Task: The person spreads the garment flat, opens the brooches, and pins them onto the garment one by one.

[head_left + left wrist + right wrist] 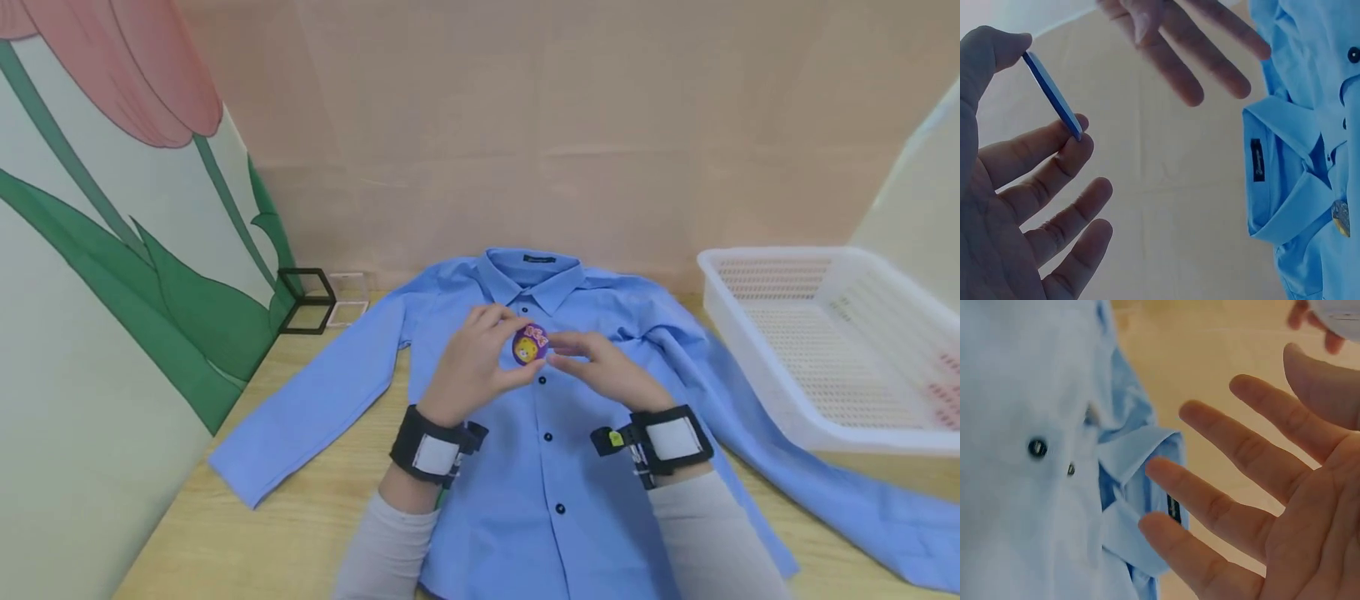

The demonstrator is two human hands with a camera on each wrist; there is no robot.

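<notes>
A pale wall (82, 417) painted with two pink tulip blooms stands at the left; a beige backdrop (480, 125) runs behind a light wood-grain table (300, 529). On the table, left to right: two open frames, one black (309, 331), one pale (348, 276); then one blue shirt (487, 483), four dark front buttons showing in the head view. Above it the left hand (472, 358) pinches one round purple badge (530, 344) by its edges; the right hand (611, 372), fingers extended and holding nothing, is just beside it. One white basket (817, 429) sits at the right.
</notes>
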